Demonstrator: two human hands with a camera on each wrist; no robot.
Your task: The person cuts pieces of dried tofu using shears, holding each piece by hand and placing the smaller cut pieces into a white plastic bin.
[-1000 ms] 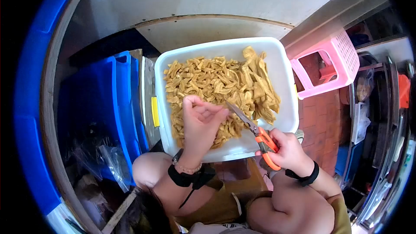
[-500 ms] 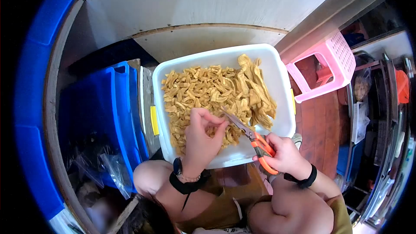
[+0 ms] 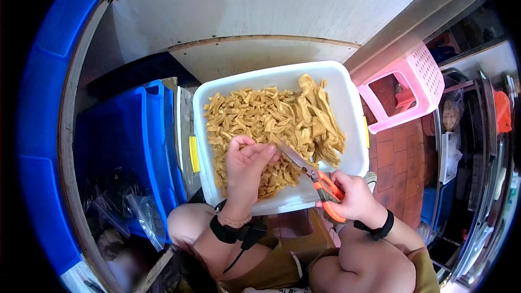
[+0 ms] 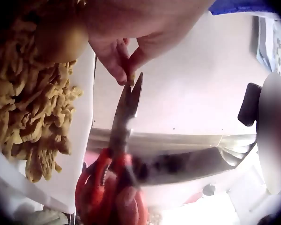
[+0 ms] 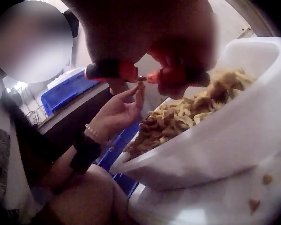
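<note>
Orange-handled scissors [image 3: 313, 174], gripped by the right hand [image 3: 355, 198], slanted away from its fingers toward the left hand [image 3: 244, 168]; there, fingertips pinched a yellowish scrap [image 4: 132, 78], parted blade tips just beside them!

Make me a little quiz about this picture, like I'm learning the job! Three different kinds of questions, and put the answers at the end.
1. Pick one. What grips the scissors?
A) the left hand
B) the right hand
C) neither hand

2. True or false: the stool is blue.

3. Fill the gap: seen from the head camera, the longest strips lie toward the ____ side of the tub.

Key:
1. B
2. False; it is pink.
3. right
</note>
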